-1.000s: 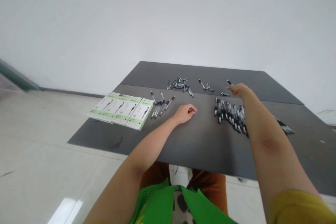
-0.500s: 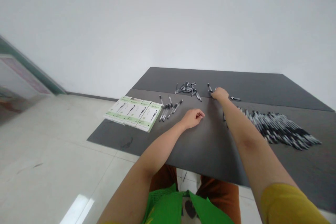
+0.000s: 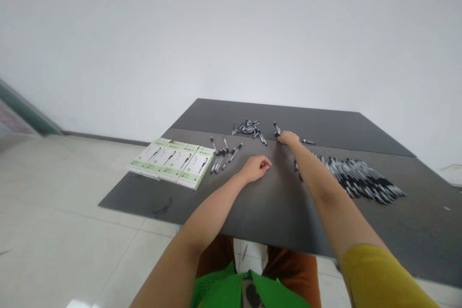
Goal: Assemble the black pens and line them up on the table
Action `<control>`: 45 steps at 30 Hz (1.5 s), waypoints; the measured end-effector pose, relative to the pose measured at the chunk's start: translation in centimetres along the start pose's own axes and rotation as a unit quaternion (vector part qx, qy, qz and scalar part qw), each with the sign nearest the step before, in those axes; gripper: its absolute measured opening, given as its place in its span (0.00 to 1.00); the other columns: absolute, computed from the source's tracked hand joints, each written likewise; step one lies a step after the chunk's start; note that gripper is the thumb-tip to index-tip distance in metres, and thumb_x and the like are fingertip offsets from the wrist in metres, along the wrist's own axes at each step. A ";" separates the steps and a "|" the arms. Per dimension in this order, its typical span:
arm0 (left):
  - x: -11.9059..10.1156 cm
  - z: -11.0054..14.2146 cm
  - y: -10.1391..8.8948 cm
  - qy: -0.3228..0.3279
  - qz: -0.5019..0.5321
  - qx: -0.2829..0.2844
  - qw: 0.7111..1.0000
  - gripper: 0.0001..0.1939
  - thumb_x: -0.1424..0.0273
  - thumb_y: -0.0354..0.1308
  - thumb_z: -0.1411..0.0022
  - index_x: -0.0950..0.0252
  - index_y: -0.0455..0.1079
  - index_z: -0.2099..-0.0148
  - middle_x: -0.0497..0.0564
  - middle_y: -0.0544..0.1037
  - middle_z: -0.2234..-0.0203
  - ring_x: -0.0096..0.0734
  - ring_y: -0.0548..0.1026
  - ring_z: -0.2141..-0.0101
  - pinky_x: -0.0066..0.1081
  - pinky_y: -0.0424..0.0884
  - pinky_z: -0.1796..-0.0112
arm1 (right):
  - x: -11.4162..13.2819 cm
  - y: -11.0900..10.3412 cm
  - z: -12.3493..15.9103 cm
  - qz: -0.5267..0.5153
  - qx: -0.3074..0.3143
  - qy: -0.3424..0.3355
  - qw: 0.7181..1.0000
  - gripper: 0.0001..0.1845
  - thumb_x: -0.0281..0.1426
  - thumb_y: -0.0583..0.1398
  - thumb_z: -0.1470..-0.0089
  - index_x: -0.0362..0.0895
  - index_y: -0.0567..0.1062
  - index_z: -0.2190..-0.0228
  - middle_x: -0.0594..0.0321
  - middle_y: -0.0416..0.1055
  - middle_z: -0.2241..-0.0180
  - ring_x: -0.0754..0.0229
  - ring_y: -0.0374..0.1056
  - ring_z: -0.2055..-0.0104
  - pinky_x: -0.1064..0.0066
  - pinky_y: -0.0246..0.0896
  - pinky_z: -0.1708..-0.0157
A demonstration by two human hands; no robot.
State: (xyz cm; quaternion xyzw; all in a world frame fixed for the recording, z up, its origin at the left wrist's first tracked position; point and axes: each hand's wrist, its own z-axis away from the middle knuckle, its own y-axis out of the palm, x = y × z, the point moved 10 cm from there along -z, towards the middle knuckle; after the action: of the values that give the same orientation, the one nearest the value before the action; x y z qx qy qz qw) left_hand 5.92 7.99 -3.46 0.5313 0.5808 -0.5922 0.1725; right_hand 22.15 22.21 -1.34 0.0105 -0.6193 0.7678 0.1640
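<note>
My right hand [image 3: 288,138] reaches to the far part of the table. Its fingers are closed at the near end of a black-and-clear pen [image 3: 276,128], though the fingertips are partly hidden by the hand. My left hand [image 3: 256,168] rests low over the middle of the table, fingers curled together, with nothing visible in them. Left of it lies a small group of capped pens [image 3: 224,158]. Beyond, a loose heap of short-looking black-and-clear pens or pen parts [image 3: 249,127] is too small to tell apart.
Under my right forearm and to its right spreads a large pile of pens [image 3: 357,177]. A single small dark-and-clear piece [image 3: 308,142] lies behind it. White-and-green pen boxes [image 3: 169,161] sit side by side at the left edge of the dark table [image 3: 263,216]. A white wall stands behind.
The whole view has shifted, so the table sits further left and slightly lower. Both hands keep nearly the same places on the table, with the right still at the pen.
</note>
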 end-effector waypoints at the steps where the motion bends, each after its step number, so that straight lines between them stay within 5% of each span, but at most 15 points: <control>1: 0.0 0.0 0.0 0.000 0.005 0.000 1.000 0.08 0.79 0.57 0.42 0.68 0.75 0.60 0.51 0.80 0.67 0.26 0.76 0.68 0.29 0.73 0.61 | 0.1 0.1 0.3 -0.019 0.019 -0.012 1.000 0.14 0.35 0.58 0.43 0.36 0.77 0.63 0.45 0.75 0.65 0.51 0.74 0.57 0.66 0.66 0.59; 4: 0.1 0.0 -0.2 0.004 0.013 -0.011 1.000 0.10 0.81 0.57 0.43 0.69 0.73 0.58 0.52 0.79 0.66 0.26 0.75 0.68 0.29 0.73 0.60 | 0.1 0.4 1.5 -0.088 0.101 -0.057 0.989 0.17 0.38 0.54 0.40 0.43 0.67 0.77 0.64 0.61 0.83 0.65 0.61 0.80 0.74 0.58 0.76; 8: -0.1 0.1 -1.7 0.009 0.015 -0.088 0.996 0.24 0.80 0.61 0.44 0.69 0.65 0.45 0.57 0.76 0.54 0.22 0.73 0.71 0.33 0.74 0.58 | -1.1 0.1 3.8 -0.175 0.220 -0.118 0.952 0.19 0.38 0.48 0.37 0.46 0.53 0.79 0.75 0.44 0.83 0.72 0.39 0.85 0.80 0.41 0.84; 10: -0.5 0.3 -2.6 0.014 -0.020 -0.131 0.991 0.30 0.76 0.63 0.43 0.68 0.59 0.40 0.61 0.71 0.47 0.24 0.74 0.69 0.36 0.74 0.56 | -1.1 1.0 6.1 -0.264 0.336 -0.146 0.892 0.19 0.39 0.49 0.38 0.47 0.50 0.78 0.76 0.41 0.82 0.73 0.34 0.85 0.81 0.35 0.85; 13: -2.9 0.8 -3.2 0.066 -0.154 -0.182 0.969 0.33 0.68 0.64 0.42 0.65 0.57 0.37 0.63 0.64 0.41 0.38 0.74 0.54 0.43 0.70 0.48 | -0.9 2.7 10.3 -0.318 0.460 -0.156 0.814 0.19 0.39 0.54 0.41 0.47 0.50 0.77 0.76 0.42 0.82 0.73 0.32 0.84 0.82 0.33 0.86; 15: -4.9 1.0 -2.4 0.121 -0.253 -0.178 0.943 0.30 0.66 0.63 0.40 0.64 0.60 0.38 0.63 0.63 0.39 0.47 0.68 0.44 0.47 0.65 0.44 | -0.5 4.3 13.0 -0.318 0.500 -0.159 0.790 0.19 0.38 0.56 0.43 0.47 0.52 0.76 0.76 0.44 0.82 0.73 0.33 0.84 0.83 0.33 0.86; 18: -6.0 0.8 -0.4 0.166 -0.317 -0.116 0.927 0.14 0.68 0.55 0.33 0.63 0.69 0.47 0.61 0.70 0.44 0.48 0.66 0.42 0.49 0.62 0.43 | 0.2 6.1 16.2 -0.322 0.517 -0.157 0.777 0.18 0.38 0.58 0.44 0.47 0.53 0.76 0.76 0.45 0.82 0.73 0.33 0.83 0.82 0.32 0.87; 22: -3.5 0.0 -0.4 0.109 -0.178 -0.065 0.976 0.10 0.71 0.47 0.30 0.64 0.69 0.54 0.58 0.78 0.59 0.41 0.74 0.52 0.45 0.66 0.46 | 0.2 4.5 17.0 -0.411 0.413 -0.157 0.797 0.17 0.37 0.58 0.46 0.47 0.53 0.75 0.77 0.42 0.81 0.72 0.32 0.83 0.81 0.31 0.86; 25: -1.2 -0.3 -2.0 0.036 -0.007 -0.103 0.994 0.11 0.72 0.40 0.28 0.64 0.63 0.53 0.58 0.78 0.55 0.30 0.79 0.61 0.36 0.74 0.54 | -0.5 2.6 16.7 -0.471 0.296 -0.164 0.814 0.15 0.35 0.56 0.47 0.48 0.52 0.74 0.76 0.41 0.81 0.71 0.33 0.83 0.78 0.32 0.85; 29: 1.4 -0.2 -2.7 -0.058 0.317 -0.148 0.935 0.05 0.67 0.38 0.26 0.60 0.52 0.52 0.59 0.73 0.45 0.26 0.81 0.64 0.34 0.76 0.59 | -1.5 3.7 16.9 -0.391 0.141 -0.125 0.901 0.11 0.37 0.49 0.41 0.48 0.56 0.74 0.71 0.48 0.82 0.67 0.42 0.83 0.74 0.39 0.83; 31: 1.8 -0.2 -1.7 -0.100 0.413 -0.110 0.899 0.06 0.63 0.41 0.27 0.60 0.51 0.54 0.58 0.77 0.49 0.30 0.82 0.62 0.38 0.76 0.57 | -1.3 4.4 17.6 -0.249 0.049 -0.120 0.960 0.13 0.37 0.47 0.40 0.46 0.62 0.74 0.63 0.60 0.80 0.63 0.57 0.78 0.73 0.49 0.78; 33: 1.8 -0.1 -0.5 -0.135 0.456 -0.058 0.878 0.09 0.60 0.45 0.28 0.60 0.52 0.57 0.58 0.80 0.55 0.37 0.82 0.58 0.42 0.76 0.56 | -0.5 5.2 18.5 -0.078 -0.019 -0.128 0.989 0.16 0.35 0.46 0.39 0.45 0.69 0.72 0.55 0.72 0.71 0.57 0.68 0.67 0.71 0.56 0.70; 37: 1.6 0.2 0.5 -0.157 0.485 0.012 0.860 0.11 0.61 0.50 0.30 0.61 0.53 0.61 0.57 0.82 0.60 0.44 0.80 0.54 0.45 0.75 0.54 | 0.3 6.1 19.6 0.085 -0.058 -0.127 0.987 0.21 0.33 0.45 0.38 0.43 0.77 0.65 0.48 0.77 0.61 0.49 0.73 0.58 0.67 0.58 0.64; 45: 1.0 0.0 1.0 -0.138 0.542 0.075 0.825 0.06 0.69 0.49 0.30 0.63 0.56 0.62 0.59 0.82 0.62 0.40 0.82 0.59 0.48 0.69 0.47 | -1.2 5.9 19.7 0.104 -0.079 -0.147 0.980 0.23 0.33 0.44 0.38 0.42 0.78 0.63 0.47 0.77 0.63 0.49 0.72 0.62 0.67 0.53 0.68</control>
State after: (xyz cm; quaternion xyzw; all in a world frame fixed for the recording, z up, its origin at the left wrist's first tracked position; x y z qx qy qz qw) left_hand 6.34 8.10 -4.79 0.6845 0.1227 -0.5125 0.5037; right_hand 18.01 2.06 -2.65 0.0461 -0.6931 0.7193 -0.0091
